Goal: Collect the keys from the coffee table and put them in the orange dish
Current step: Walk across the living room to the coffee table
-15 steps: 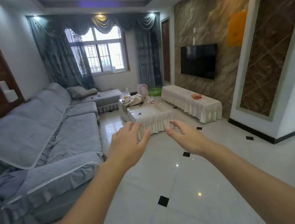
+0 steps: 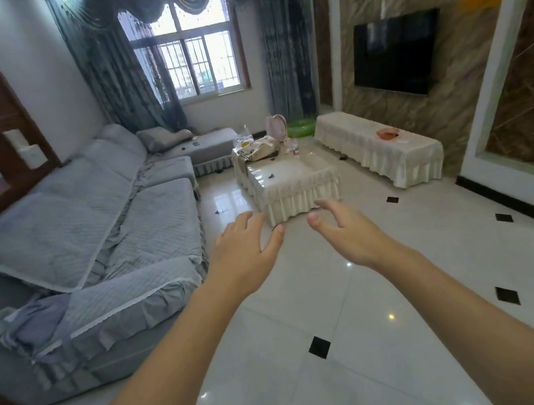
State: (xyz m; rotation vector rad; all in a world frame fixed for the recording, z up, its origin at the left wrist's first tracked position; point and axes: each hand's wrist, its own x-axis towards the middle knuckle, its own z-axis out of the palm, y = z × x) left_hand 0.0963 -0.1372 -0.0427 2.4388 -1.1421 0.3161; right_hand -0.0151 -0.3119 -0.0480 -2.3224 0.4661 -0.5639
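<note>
You are holding your left hand (image 2: 247,247) and right hand (image 2: 345,230) out wide and empty. The small dark keys (image 2: 270,176) are lying on the desk (image 2: 293,182); the orange dish (image 2: 387,133) is sitting on the cabinet (image 2: 379,151).

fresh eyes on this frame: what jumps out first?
Two bare arms reach in from the bottom, left hand and right hand open and empty above the glossy tiled floor. Past them stands the cloth-draped coffee table, clutter at its far end and a small dark item near the middle. The orange dish sits on the long draped bench under the TV.
</note>
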